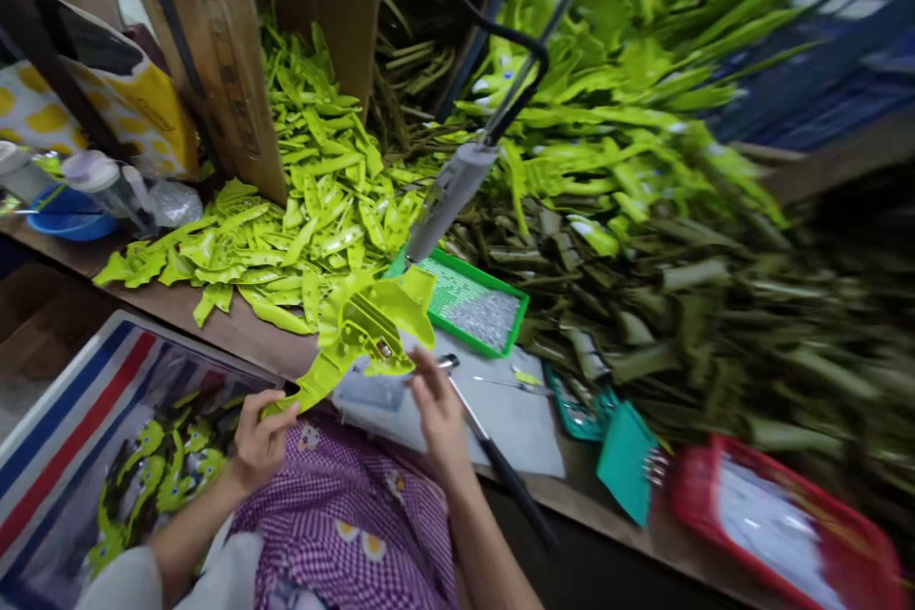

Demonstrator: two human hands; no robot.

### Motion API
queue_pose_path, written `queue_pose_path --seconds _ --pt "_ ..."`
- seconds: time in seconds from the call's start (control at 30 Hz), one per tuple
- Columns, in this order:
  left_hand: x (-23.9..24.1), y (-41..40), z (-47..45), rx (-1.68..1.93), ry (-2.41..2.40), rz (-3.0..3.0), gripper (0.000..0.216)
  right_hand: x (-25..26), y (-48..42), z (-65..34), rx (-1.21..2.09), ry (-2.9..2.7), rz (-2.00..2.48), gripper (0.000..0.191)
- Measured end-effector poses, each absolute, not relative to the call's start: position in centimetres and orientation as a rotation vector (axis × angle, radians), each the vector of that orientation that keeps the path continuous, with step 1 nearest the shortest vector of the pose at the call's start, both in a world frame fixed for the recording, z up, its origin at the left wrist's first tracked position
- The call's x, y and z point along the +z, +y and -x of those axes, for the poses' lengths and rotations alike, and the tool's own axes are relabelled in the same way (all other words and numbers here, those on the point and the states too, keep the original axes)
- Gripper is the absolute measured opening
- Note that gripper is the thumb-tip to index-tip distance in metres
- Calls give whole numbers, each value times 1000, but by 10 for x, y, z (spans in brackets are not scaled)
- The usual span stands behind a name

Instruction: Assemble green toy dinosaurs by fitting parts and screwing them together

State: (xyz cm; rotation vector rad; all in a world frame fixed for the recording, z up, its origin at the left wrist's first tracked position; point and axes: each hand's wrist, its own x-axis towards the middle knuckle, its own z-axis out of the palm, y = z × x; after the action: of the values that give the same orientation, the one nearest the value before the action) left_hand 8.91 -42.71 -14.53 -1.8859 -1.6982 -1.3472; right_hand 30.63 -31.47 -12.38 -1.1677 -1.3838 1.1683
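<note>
My left hand (264,429) is closed on the narrow tail end of a lime-green plastic toy shell (393,310). The hollow, ribbed inside of the shell faces up, and a small metallic part (384,349) sits in it. Close to the shell's right edge is my right hand (439,415), its fingers stretched out and a little blurred; whether they touch the shell I cannot tell. Just above the shell hangs the tip of a grey electric screwdriver (452,195). Behind the right hand a green tray (518,324) holds many tiny silvery pieces.
Loose lime-green shells (315,210) are heaped at the back left, dark olive pieces (686,305) at the right. A black-handled hammer-like tool (511,477) lies by my right forearm. A teal box (629,462) and red basket (697,486) stand right; a striped-lined bin (92,400) is left.
</note>
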Motion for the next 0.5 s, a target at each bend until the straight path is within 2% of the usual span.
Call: queue_pose_path --seconds 0.1,0.23,0.33,0.5 --pt "-156 -418 -104 -1396 -1624 2089 24 -136 -333 -315 1651 -1184 1079 44" --pt "-173 -401 -103 -1298 -1479 2265 36 -122 -337 -317 1950 -675 1014 26" --pt "-185 -395 -97 -1237 -1393 2359 40 -111 -322 -325 2253 -91 707 16" --pt "-194 -381 -78 -1099 -1434 2520 30 -129 -318 -341 2184 543 243 13"
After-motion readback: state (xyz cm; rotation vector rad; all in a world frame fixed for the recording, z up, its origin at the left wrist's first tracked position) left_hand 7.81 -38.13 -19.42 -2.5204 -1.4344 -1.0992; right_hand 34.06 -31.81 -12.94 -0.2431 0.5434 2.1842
